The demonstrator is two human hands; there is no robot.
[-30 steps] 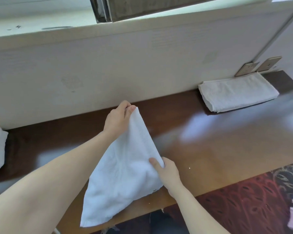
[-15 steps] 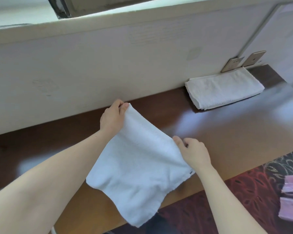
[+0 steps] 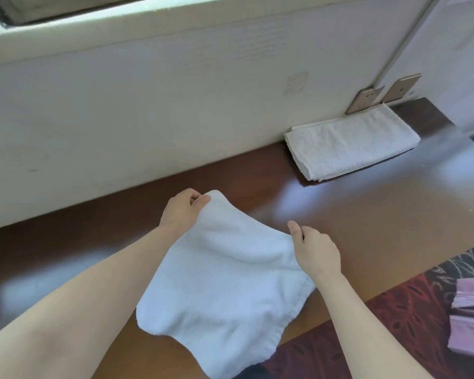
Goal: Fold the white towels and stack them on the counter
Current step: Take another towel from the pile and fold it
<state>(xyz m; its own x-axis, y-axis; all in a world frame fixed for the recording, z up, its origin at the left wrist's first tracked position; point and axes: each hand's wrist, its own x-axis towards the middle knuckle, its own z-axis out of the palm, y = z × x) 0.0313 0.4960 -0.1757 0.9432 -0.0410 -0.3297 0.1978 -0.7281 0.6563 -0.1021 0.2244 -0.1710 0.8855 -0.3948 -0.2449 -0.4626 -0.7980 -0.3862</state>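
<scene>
Pale wall panel (image 3: 148,105) runs the whole back edge of the desk, w/ a ledge on top. Dark glossy wood desk (image 3: 367,228) spans the view left to right; light patches reflect off it at centre and toward the right end.

White towel (image 3: 225,283), the one being worked: unfolded, held up btwn both hands at the middle of the desk near its front edge. Top edge sags btwn the two grips. Lower part drapes out past the front edge, bottom hem rumpled. Can't tell if any of it touches the desk top.

Patterned red-and-dark carpet (image 3: 394,324) shows below the front edge, right side.

Folded towel (image 3: 350,143): lies flat at the back right corner of the desk, long side vs. the wall panel, well apart from the held one. A 2nd layer edge peeks out along its back.

Pink folded fabric (image 3: 471,318) sits off the desk at far right, partly cut off by the frame.

Left hand (image 3: 184,212): pinches the towel's far left corner btwn thumb and curled fingers. Right hand (image 3: 315,253): fingers curled down round the towel's right corner, thumb sticking up; back of hand hides most of the grip.

Two metal socket plates (image 3: 367,98) on the wall panel, just above the folded towel.
</scene>
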